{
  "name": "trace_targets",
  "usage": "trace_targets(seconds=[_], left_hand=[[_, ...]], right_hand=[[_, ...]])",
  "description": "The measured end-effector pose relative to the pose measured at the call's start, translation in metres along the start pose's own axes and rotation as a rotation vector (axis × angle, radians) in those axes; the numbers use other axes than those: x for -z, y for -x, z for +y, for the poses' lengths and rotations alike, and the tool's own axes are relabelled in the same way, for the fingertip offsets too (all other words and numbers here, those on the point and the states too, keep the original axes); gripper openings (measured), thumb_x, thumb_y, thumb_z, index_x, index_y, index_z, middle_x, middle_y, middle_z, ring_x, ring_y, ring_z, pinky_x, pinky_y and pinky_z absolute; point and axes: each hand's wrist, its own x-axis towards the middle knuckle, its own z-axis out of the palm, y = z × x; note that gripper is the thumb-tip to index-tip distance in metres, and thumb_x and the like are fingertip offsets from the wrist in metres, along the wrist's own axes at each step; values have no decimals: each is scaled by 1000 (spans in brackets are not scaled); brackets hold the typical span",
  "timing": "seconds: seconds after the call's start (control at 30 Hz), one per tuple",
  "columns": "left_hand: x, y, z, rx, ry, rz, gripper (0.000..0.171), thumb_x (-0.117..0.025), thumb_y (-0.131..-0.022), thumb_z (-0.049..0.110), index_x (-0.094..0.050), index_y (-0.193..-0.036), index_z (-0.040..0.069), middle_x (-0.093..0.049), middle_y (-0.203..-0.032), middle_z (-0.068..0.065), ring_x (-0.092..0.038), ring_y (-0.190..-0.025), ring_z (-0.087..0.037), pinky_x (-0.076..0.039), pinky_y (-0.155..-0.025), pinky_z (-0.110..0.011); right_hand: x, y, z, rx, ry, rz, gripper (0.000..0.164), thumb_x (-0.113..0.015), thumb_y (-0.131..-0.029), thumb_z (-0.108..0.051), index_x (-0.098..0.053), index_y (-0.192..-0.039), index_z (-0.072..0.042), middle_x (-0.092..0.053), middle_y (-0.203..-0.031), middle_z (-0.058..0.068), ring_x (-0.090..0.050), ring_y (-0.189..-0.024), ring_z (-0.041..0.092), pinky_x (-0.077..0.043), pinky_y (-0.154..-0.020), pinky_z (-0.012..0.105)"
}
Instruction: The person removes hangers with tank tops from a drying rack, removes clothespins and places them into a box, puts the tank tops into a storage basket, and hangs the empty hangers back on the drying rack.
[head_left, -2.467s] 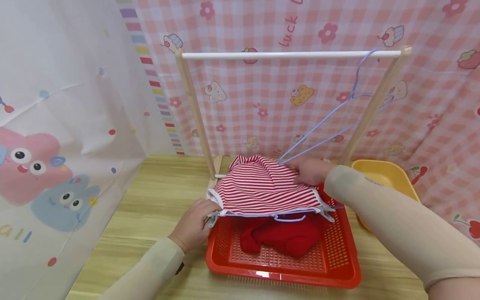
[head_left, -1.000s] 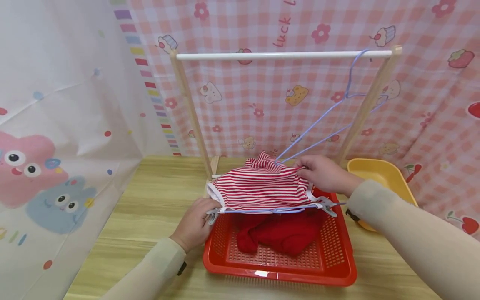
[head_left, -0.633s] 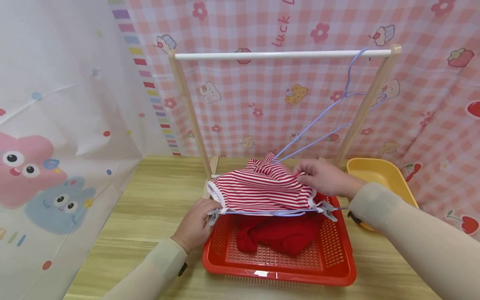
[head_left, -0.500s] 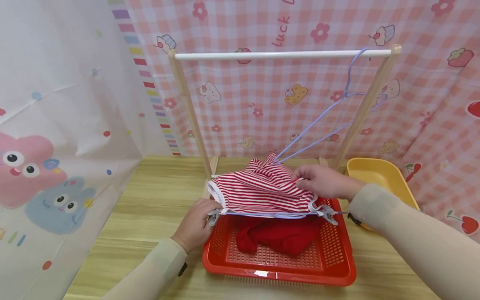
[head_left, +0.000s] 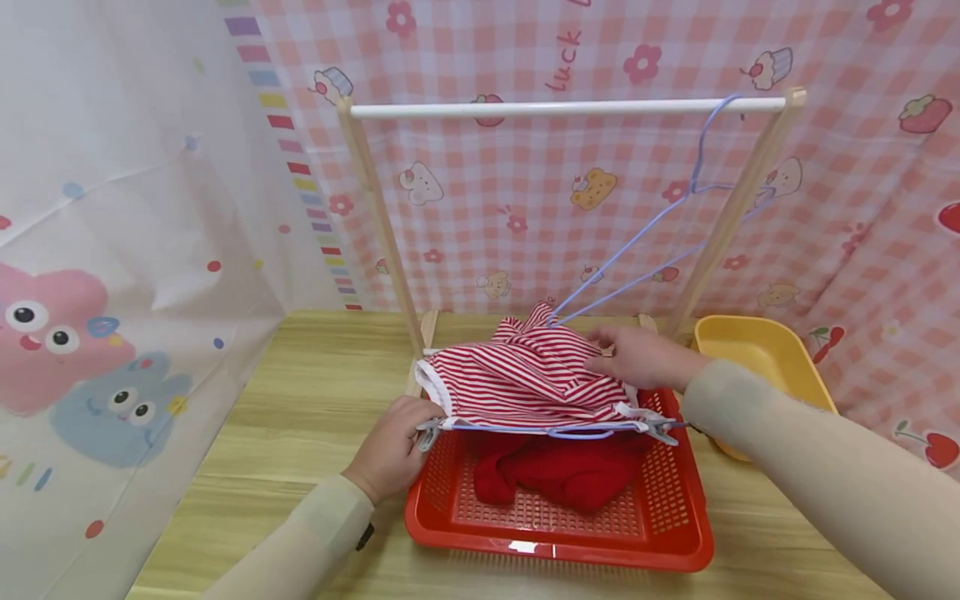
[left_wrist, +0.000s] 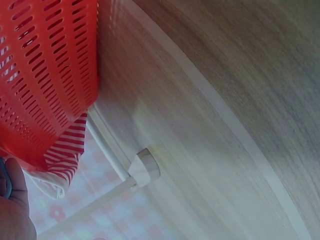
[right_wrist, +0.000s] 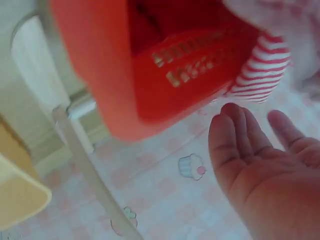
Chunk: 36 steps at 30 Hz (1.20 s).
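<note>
A red-and-white striped garment with white trim (head_left: 517, 375) lies spread over the back of a red basket (head_left: 558, 550). Grey clips, a left one (head_left: 427, 435) and a right one (head_left: 660, 429), fasten its near edge to a blue clothes hanger (head_left: 581, 434). My left hand (head_left: 390, 450) grips the hanger's left end beside the clip; its fingertips are partly hidden. My right hand (head_left: 645, 357) is over the garment's right side, fingers extended and loose. The right wrist view shows that palm (right_wrist: 275, 175) holding nothing, close to the striped cloth (right_wrist: 262, 70).
Behind the basket stands a wooden rack with a white bar (head_left: 562, 108). Another blue hanger (head_left: 645, 237) hangs from it, its low corner reaching the garment. Dark red cloth (head_left: 570, 471) lies in the basket. A yellow tray (head_left: 765, 350) stands at right.
My right hand pinched the garment's right side and drew it nearer; now its fingers have loosened from the cloth. Folds cross the right part. My left hand has stayed in place.
</note>
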Motion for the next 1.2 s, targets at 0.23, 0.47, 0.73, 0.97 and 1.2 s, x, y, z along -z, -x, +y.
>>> trace_targets(seconds=[0.23,0.47,0.73,0.97,1.2], left_hand=[[0,0,0,15,2,-7,14,-67,-99,8,-72,-107,19,-76,-111,6,-62,-110,-16,-57,-97,-41],[0,0,0,13,2,-7,15,-67,-99,8,-72,-107,20,-76,-111,7,-62,-109,-16,-57,-96,-40],[0,0,1,13,-1,-7,16,-67,-99,8,-71,-107,21,-76,-110,8,-62,-109,-15,-57,-96,-39],[-1,1,0,20,4,-5,15,-66,-99,8,-71,-106,21,-76,-110,8,-61,-109,-15,-57,-96,-40],[0,0,1,20,1,-7,16,-66,-98,7,-72,-106,20,-76,-111,8,-62,-109,-15,-56,-96,-40]], right_hand=[[-2,-20,2,85,95,-68,88,-80,-93,-26,-32,-163,-3,-52,-156,26,-54,-141,43,-40,-120,58],[-5,-32,-6,109,150,-141,88,-82,-88,-16,-36,-162,-8,-56,-152,22,-63,-130,36,-45,-116,54],[-8,-39,-7,110,229,-254,80,-77,-88,-13,-44,-161,-21,-66,-140,24,-65,-114,29,-53,-103,49],[-10,-45,-5,129,263,-254,67,-69,-91,-8,-53,-155,-17,-69,-135,22,-67,-117,30,-54,-103,51],[-11,-48,2,173,304,-158,49,-63,-94,-7,-65,-143,-12,-73,-130,16,-69,-122,33,-52,-108,52]])
